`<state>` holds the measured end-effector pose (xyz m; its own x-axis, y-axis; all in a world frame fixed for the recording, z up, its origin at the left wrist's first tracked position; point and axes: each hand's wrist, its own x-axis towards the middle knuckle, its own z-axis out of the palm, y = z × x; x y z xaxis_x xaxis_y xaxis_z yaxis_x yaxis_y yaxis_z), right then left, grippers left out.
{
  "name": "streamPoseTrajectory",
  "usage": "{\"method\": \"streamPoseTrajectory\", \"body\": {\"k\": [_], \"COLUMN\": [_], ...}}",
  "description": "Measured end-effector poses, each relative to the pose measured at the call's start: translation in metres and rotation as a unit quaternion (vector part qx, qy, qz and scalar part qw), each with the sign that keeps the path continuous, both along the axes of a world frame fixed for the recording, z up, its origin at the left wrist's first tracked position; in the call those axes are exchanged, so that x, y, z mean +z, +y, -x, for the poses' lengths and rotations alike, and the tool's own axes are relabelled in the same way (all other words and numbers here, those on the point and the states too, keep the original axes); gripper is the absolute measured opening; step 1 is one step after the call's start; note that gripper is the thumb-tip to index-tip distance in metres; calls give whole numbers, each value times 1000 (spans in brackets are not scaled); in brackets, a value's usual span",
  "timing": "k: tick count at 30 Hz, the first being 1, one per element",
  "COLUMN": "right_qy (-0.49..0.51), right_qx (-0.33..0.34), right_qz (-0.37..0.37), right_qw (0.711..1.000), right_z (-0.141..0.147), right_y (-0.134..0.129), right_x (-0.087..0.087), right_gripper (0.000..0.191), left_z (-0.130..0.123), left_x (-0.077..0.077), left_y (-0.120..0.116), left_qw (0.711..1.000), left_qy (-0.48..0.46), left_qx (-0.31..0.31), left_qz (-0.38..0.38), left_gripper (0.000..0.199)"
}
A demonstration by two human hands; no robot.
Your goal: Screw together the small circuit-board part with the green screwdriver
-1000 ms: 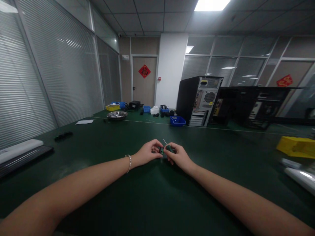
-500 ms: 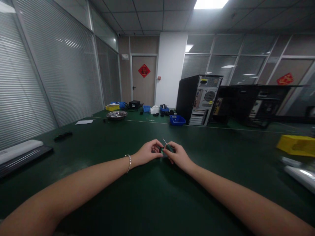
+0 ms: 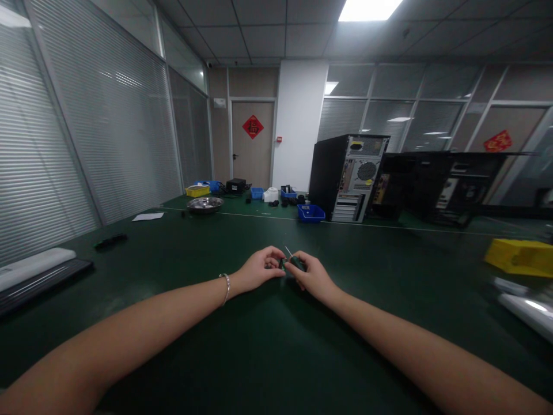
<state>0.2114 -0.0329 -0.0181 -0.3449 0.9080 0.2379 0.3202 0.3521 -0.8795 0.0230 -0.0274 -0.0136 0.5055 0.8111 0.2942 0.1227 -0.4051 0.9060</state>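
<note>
Just above the green tabletop, my two hands nearly meet in the middle of the view. My left hand, with a silver bracelet at its wrist, pinches a small green piece that looks like a bit of circuit board. Its details are too small to make out. In my right hand is a screwdriver with a dark green handle, its thin metal shaft pointing up and left. The right fingertips come right up to the small green piece; whether they touch it I cannot tell.
Computer cases stand at the back right, a blue bin beside them. A round metal dish and paper lie farther left. Keyboards are at the left edge, a yellow bin at the right.
Both hands stay in almost the same place. The small green piece and the screwdriver have shifted very slightly. The camera view has tipped up a little.
</note>
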Motion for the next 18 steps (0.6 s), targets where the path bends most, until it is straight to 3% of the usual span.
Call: {"method": "streamPoseTrajectory", "body": {"k": [18], "right_qy": [3], "right_qx": [-4], "right_qz": [14], "right_qw": [1000], "right_z": [0], "right_y": [4], "right_x": [-3], "right_gripper": [29], "left_z": [0], "left_x": [1], "left_y": [1], "left_qw": [999], "left_qy": [-41], "left_qx": [-13], "left_qz": [17], "left_gripper": [36]}}
